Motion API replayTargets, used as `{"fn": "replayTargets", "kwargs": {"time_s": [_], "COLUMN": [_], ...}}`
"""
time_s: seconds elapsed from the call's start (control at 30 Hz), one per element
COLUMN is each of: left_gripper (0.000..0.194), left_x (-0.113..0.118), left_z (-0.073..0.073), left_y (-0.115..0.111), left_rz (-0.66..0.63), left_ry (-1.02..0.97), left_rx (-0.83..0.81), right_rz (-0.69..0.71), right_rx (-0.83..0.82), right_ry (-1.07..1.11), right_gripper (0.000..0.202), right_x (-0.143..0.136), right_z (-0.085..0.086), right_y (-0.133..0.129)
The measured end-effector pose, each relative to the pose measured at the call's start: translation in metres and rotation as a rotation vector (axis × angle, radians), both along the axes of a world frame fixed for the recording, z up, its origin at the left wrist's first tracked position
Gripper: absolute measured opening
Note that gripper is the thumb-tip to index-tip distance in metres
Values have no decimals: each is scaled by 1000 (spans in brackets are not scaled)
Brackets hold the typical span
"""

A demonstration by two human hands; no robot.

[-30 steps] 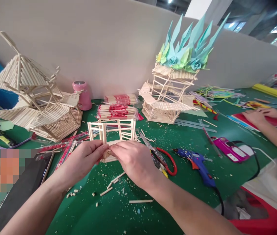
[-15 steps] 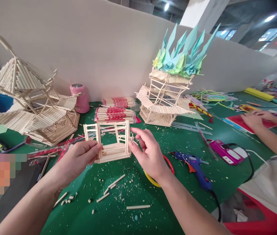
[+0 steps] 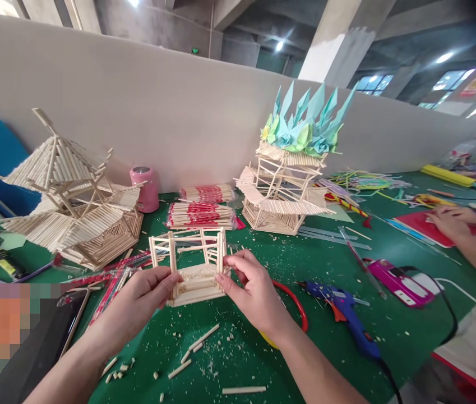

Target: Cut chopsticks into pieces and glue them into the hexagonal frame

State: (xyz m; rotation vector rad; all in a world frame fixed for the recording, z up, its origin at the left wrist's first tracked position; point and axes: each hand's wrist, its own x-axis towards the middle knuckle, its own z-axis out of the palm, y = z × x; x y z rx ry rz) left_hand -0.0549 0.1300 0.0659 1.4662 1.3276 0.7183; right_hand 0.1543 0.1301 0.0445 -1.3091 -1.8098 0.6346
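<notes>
"Across the green table point(image 3: 208, 367), left to right, what do you count?"

"One roofed stick model point(image 3: 90, 227); one pink canister point(image 3: 148, 196); two wrapped stick bundles point(image 3: 202, 216); one stick tower point(image 3: 277, 205) topped with paper leaves; one blue glue gun point(image 3: 349, 321)."

"And the small stick frame point(image 3: 198, 294)?"

"Upright between the two hands, nearer than the bundles; whether its base rests on the table, I cannot tell."

"How do the hands stand?"

"Left hand point(image 3: 153, 287) nearly closed, thumb and fingers pinching the frame's left front corner; right hand point(image 3: 254, 292) narrowly open, fingers curled, thumb and fingertips at its right front post."
</notes>
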Motion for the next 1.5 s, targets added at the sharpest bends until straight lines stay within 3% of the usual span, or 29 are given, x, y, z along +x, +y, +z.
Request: {"fn": "replayTargets", "kwargs": {"time_s": [0.17,0.37,0.6,0.97,1.5], "left_gripper": [41,34,33,28,20], "left_x": [6,10,21,26,28], "left_z": [-2,-18,-27,-37,-46], "left_y": [-8,-17,-24,-31,-46], "left_rz": [62,214,408,405,350], "left_ry": [-68,-128,-413,-583,-665], "left_rx": [30,6,-103,-127,-173], "right_rz": [3,17,-3,-6,-60], "right_rx": [-46,9,23,-14,-24], "right_ry": [19,60,78,102,92], "right_gripper": [15,12,14,15,8], "right_x": [0,-1,-2,0,-2], "right_z": [-4,-13,-22,-34,-48], "right_y": [-11,-23,-32,-39,-42]}}
